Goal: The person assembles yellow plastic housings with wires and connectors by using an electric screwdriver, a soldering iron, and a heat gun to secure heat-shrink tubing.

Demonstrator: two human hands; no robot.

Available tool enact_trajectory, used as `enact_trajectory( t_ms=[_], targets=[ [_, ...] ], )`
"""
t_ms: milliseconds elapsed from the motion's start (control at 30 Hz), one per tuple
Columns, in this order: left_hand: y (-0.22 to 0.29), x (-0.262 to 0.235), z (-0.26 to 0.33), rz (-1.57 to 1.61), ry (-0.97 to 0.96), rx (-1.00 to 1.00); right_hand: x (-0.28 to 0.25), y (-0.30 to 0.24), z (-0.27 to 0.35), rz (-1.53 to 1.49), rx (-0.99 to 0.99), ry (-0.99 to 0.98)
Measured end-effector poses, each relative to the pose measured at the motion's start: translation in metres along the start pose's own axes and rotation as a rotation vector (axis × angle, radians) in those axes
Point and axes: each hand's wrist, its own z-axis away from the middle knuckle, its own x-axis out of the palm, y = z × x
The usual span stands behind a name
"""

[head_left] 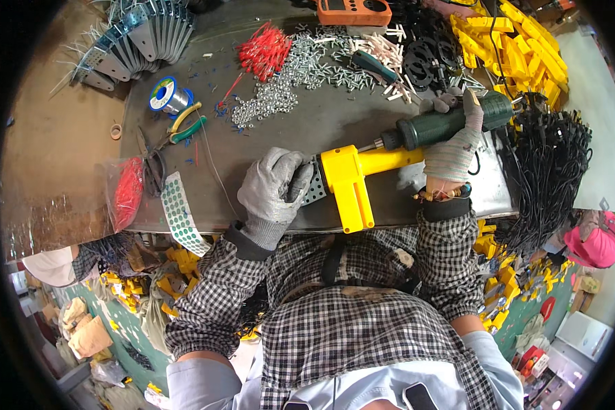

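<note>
My left hand (pixel 273 188), in a grey glove, is closed on a perforated metal plate (pixel 316 186) at the end of a yellow plastic housing (pixel 346 184). The housing lies near the table's front edge, its handle-like arm pointing right. My right hand (pixel 456 147), in a pale striped glove, grips a dark green electric screwdriver (pixel 420 130), held nearly level. The screwdriver's bit points left and meets the upper edge of the housing; the exact contact is too small to tell. My left fingers hide part of the plate.
Loose screws (pixel 314 65), nuts (pixel 263 106) and red-tipped parts (pixel 265 51) lie at the back. Solder wire (pixel 174 99), pliers (pixel 184 126) and a green-dotted sticker sheet (pixel 180 212) are on the left. Yellow housings (pixel 519 51) and black cables (pixel 547 157) are piled right.
</note>
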Motion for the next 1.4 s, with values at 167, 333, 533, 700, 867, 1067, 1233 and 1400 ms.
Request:
enact_trajectory(
  t_ms=[167,333,533,700,867,1067,1233,1400],
  targets=[
    [-0.005,0.004,0.002,0.04,0.027,0.034,0.005,0.002,0.005,0.064,-0.029,0.057],
    [-0.004,0.008,0.002,0.076,0.054,0.035,0.004,0.003,0.007,0.103,-0.057,0.087],
    [-0.002,0.006,0.001,0.031,0.001,0.023,0.004,0.004,0.01,0.088,-0.095,0.089],
    [0.001,0.0,0.0,0.077,-0.08,0.028,0.003,0.004,0.01,0.12,-0.095,0.084],
    [-0.003,0.005,0.001,0.036,-0.049,0.062,0.006,0.004,0.012,0.142,-0.119,0.102],
    [-0.005,0.006,0.0,-0.022,-0.106,0.089,0.003,0.004,0.009,0.15,-0.111,0.08],
    [0.003,0.0,-0.007,-0.093,-0.138,0.139,0.007,0.008,0.012,0.173,-0.137,0.078],
    [0.003,-0.002,-0.006,-0.071,-0.179,0.138,0.006,0.007,0.006,0.186,-0.131,0.085]
  ],
)
